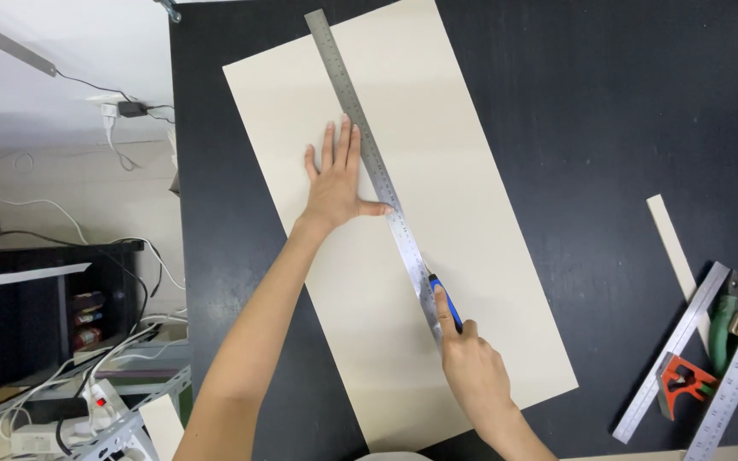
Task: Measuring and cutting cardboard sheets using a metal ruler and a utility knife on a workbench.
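Left hand (337, 183), spread flat, pins the steel ruler (375, 171) at frame centre. Right hand (463, 350) grips a blue knife (446, 299) against the ruler's edge. The cream board (471, 248) looks thin, stiff and light.

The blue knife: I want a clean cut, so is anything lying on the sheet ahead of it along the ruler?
Nothing visible. Ahead of the blue knife, the cream sheet beside the steel ruler lies bare; the left hand presses from the ruler's other side.
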